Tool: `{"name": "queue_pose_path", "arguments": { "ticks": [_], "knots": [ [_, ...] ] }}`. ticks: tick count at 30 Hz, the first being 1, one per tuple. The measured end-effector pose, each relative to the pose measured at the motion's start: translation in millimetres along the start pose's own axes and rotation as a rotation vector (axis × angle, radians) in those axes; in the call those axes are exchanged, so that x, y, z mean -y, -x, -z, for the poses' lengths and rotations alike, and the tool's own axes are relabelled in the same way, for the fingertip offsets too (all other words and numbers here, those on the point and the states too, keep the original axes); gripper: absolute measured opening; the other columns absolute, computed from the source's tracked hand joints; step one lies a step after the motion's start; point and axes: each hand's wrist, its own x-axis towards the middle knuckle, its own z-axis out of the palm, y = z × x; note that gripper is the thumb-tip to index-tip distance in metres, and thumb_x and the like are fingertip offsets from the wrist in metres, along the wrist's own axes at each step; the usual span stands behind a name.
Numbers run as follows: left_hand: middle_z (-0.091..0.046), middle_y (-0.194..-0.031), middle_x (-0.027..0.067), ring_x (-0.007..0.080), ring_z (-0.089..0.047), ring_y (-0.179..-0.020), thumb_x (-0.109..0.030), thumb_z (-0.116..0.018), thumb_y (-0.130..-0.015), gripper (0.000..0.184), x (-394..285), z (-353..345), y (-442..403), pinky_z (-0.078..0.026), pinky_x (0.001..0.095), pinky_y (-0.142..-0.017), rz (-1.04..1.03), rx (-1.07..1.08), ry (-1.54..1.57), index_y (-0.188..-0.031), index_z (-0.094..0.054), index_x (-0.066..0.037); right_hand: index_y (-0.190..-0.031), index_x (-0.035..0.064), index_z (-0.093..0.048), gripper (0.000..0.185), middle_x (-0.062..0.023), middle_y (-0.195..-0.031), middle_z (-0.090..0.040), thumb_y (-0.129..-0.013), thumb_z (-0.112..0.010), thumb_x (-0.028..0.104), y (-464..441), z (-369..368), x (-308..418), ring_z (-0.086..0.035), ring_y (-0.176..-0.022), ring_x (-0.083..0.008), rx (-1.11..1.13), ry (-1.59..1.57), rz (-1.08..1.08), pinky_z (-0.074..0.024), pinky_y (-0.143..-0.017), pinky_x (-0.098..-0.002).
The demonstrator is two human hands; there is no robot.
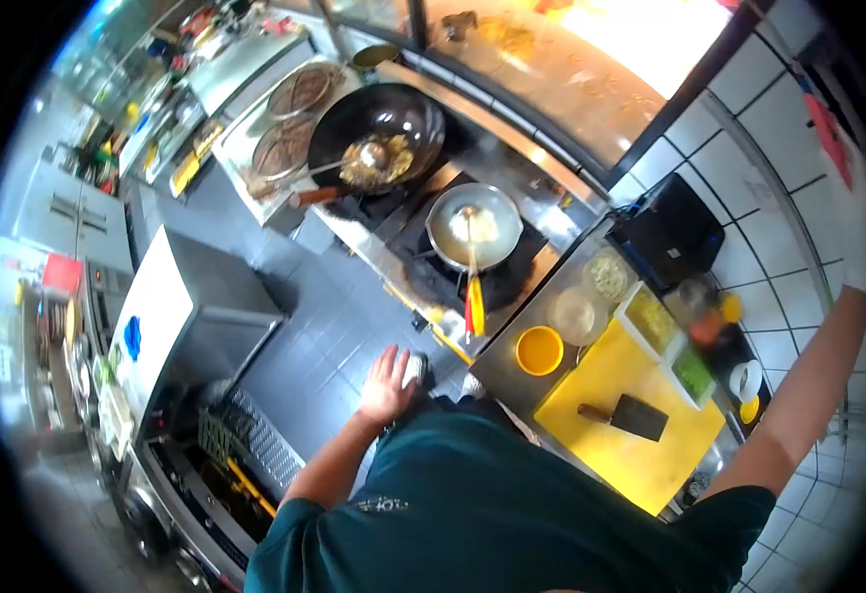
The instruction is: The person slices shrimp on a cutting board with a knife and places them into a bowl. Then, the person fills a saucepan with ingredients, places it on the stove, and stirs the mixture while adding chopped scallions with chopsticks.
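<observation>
My left hand hangs by my side over the floor, fingers stretched out, holding nothing. At the far right my right hand, pale and blurred, is raised by the tiled wall. It seems closed on a long, red-handled tool, whose exact kind I cannot make out. On the stove, a light-coloured pan holds pale food and a utensil with a yellow and red handle. Left of it, a black wok holds browned food and a ladle. Neither hand touches these.
A cleaver lies on the yellow cutting board. Around it are an orange bowl, a tub of chopped greens and a black appliance. Wire strainers sit beyond the wok. A steel counter unit stands at left.
</observation>
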Motion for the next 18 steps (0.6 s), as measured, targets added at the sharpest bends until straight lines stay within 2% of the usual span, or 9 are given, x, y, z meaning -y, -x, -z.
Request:
{"name": "queue_pose_path", "arguments": {
  "ticks": [3,5,7,10,12,15,16,18],
  "knots": [
    [-0.047,-0.151,0.0302,0.0487,-0.046,-0.141,-0.014,-0.078,-0.082,0.072,22,33,-4,-0.039,0.0555,-0.117,0.023,-0.125,-0.049,-0.146,-0.050,0.001,-0.146,0.0042,-0.056,0.047,-0.0130,-0.139,-0.065,-0.104,-0.065,0.024,6,21,14,-0.067,-0.121,-0.0226,0.006,-0.026,0.070,-0.0531,-0.105,-0.0316],
    [-0.045,-0.153,0.0301,0.0492,-0.042,-0.145,-0.010,-0.078,-0.081,0.075,50,59,-14,-0.035,0.0562,-0.120,0.040,-0.244,-0.082,-0.148,-0.048,0.002,-0.146,0.0044,-0.056,0.047,-0.0134,-0.138,-0.066,-0.104,-0.065,0.023,26,26,26,-0.067,-0.122,-0.0232,-0.006,-0.047,0.009,-0.0530,-0.105,-0.0314],
    [-0.043,-0.155,0.0299,0.0493,-0.038,-0.148,-0.008,-0.077,-0.081,0.077,87,91,-26,-0.033,0.0563,-0.122,0.055,-0.348,-0.132,-0.150,-0.045,0.002,-0.148,0.0048,-0.054,0.054,-0.0133,-0.140,-0.065,-0.102,-0.069,0.028,54,18,18,-0.065,-0.126,-0.0242,-0.050,-0.085,-0.038,-0.0503,-0.109,-0.0354],
    [-0.042,-0.156,0.0301,0.0496,-0.035,-0.149,-0.005,-0.074,-0.083,0.079,168,140,-65,-0.032,0.0556,-0.122,0.029,-0.494,-0.200,-0.153,-0.041,0.002,-0.151,0.0055,-0.052,0.062,-0.0122,-0.144,-0.063,-0.099,-0.072,0.033,101,36,107,-0.061,-0.131,-0.0266,0.063,-0.096,-0.364,-0.0458,-0.114,-0.0389],
    [-0.041,-0.156,0.0301,0.0494,-0.035,-0.149,-0.005,-0.073,-0.084,0.078,232,167,-103,-0.031,0.0544,-0.123,0.028,-0.511,-0.284,-0.154,-0.038,0.003,-0.153,0.0068,-0.051,0.066,-0.0127,-0.143,-0.063,-0.097,-0.073,0.035,141,37,162,-0.059,-0.133,-0.0258,0.126,-0.308,-0.666,-0.0430,-0.116,-0.0395],
    [-0.041,-0.157,0.0301,0.0475,-0.033,-0.150,-0.013,-0.071,-0.087,0.077,325,199,-177,-0.027,0.0538,-0.125,0.099,-0.409,-0.394,-0.155,-0.038,0.004,-0.149,0.0082,-0.055,0.056,-0.0129,-0.135,-0.066,-0.096,-0.072,0.020,201,40,259,-0.066,-0.112,-0.0180,0.191,-0.778,-0.915,-0.0526,-0.097,-0.0337],
    [-0.041,-0.157,0.0302,0.0465,-0.033,-0.150,-0.016,-0.071,-0.087,0.078,357,202,-206,-0.026,0.0540,-0.125,0.130,-0.351,-0.436,-0.155,-0.038,0.004,-0.147,0.0085,-0.057,0.054,-0.0124,-0.133,-0.067,-0.096,-0.071,0.015,221,36,290,-0.067,-0.104,-0.0148,0.221,-0.970,-0.940,-0.0545,-0.090,-0.0314],
    [-0.042,-0.159,0.0253,0.0425,-0.031,-0.153,-0.023,-0.070,-0.088,0.078,414,202,-258,-0.026,0.0536,-0.125,0.111,-0.206,-0.549,-0.156,-0.039,0.001,-0.142,0.0079,-0.059,0.048,-0.0084,-0.124,-0.069,-0.095,-0.069,0.009,232,37,376,-0.067,-0.093,-0.0111,0.334,-1.013,-1.018,-0.0543,-0.079,-0.0258]
  ]
}}
